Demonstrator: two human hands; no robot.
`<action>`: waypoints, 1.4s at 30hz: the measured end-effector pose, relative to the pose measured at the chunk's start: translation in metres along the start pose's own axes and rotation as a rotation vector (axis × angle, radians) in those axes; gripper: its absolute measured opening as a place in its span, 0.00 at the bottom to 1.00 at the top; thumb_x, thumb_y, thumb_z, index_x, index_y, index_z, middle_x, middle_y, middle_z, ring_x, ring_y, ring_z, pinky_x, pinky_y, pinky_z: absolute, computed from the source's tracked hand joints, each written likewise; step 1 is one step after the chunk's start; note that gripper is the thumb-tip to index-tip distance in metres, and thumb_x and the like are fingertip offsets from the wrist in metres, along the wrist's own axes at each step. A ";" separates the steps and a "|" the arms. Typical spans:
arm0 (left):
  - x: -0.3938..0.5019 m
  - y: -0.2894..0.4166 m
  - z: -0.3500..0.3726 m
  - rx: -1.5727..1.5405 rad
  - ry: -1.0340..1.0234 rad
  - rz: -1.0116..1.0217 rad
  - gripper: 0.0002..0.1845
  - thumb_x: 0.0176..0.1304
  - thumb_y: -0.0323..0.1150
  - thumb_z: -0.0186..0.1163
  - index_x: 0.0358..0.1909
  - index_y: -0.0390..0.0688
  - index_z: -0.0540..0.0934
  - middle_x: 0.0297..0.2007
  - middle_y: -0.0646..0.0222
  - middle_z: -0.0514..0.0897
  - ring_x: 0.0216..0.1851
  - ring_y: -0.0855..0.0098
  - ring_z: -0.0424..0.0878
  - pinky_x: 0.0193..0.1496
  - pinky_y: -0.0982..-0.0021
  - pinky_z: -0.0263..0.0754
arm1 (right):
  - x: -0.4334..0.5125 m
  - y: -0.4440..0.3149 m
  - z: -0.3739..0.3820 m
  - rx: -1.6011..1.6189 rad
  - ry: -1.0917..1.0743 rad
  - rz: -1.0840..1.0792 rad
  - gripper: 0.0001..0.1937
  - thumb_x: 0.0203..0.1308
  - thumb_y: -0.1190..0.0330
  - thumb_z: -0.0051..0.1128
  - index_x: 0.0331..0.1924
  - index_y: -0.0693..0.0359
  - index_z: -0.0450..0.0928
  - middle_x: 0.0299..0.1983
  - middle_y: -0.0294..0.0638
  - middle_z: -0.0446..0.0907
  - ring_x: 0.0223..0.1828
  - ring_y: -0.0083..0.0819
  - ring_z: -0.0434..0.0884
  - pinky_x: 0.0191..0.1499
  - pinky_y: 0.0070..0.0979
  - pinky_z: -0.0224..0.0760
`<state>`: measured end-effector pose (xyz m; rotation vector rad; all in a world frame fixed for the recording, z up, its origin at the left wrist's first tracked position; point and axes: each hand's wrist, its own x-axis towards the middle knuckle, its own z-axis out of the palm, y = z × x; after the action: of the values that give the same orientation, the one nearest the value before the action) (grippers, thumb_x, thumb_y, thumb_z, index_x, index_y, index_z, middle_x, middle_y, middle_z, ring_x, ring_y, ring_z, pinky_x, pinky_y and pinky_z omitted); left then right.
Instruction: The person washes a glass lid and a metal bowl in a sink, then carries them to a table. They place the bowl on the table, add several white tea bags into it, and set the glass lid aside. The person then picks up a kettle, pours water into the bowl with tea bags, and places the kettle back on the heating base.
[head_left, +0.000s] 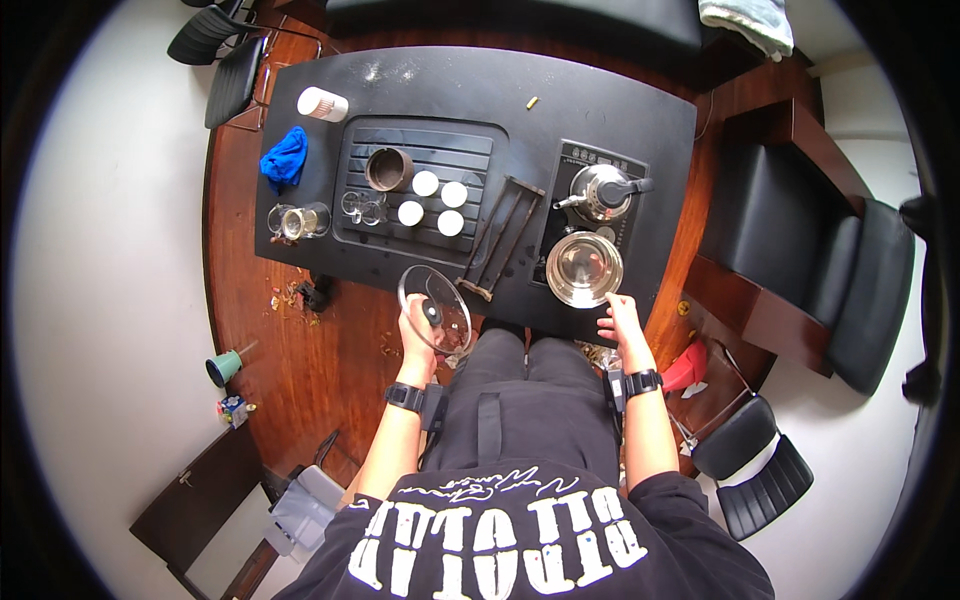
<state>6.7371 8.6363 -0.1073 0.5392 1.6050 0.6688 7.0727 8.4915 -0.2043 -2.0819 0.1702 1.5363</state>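
My left hand (421, 330) holds a round glass lid (448, 304) with a dark knob, tilted near the front edge of the black table. At the rim of an uncovered, shiny metal pot (584, 268), the fingertips of my right hand (619, 319) touch or nearly touch; contact is hard to tell. Just behind the pot, a metal kettle (598, 193) with a black handle stands on the black cooktop (631, 162). To the pot's left lies a dark slatted rack (501, 238), slanted across the edge of a tea tray (420, 251).
Several white cups (425, 184), a brown round bowl (389, 169) and small glass cups (370, 211) stand on the tray. Further left are glass vessels (300, 222), a blue cloth (284, 158) and a white cylindrical container (322, 104). A chair (750, 450) stands at the lower right.
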 end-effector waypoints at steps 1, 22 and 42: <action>-0.006 0.000 -0.003 0.027 -0.050 0.071 0.14 0.78 0.45 0.50 0.36 0.49 0.72 0.21 0.80 0.68 0.14 0.84 0.61 0.14 0.78 0.51 | -0.011 -0.012 0.000 0.022 -0.112 -0.058 0.27 0.71 0.49 0.55 0.60 0.61 0.67 0.45 0.43 0.79 0.35 0.32 0.85 0.35 0.28 0.83; -0.050 0.037 -0.025 -0.312 -0.455 -0.196 0.37 0.76 0.68 0.35 0.63 0.45 0.73 0.59 0.60 0.80 0.56 0.65 0.82 0.49 0.61 0.86 | -0.114 -0.054 0.128 0.118 -0.741 -0.456 0.11 0.78 0.61 0.51 0.45 0.60 0.70 0.26 0.38 0.82 0.24 0.20 0.79 0.28 0.17 0.73; 0.184 -0.086 -0.153 0.237 -0.125 -0.025 0.19 0.78 0.37 0.53 0.66 0.42 0.73 0.34 0.69 0.81 0.33 0.77 0.79 0.39 0.73 0.79 | 0.013 0.069 0.356 -0.298 -0.178 -0.358 0.14 0.72 0.67 0.53 0.58 0.56 0.71 0.39 0.33 0.80 0.34 0.20 0.79 0.35 0.23 0.76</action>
<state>6.5626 8.6817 -0.2864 0.7187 1.5788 0.4192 6.7478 8.6109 -0.3124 -2.0361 -0.4987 1.5803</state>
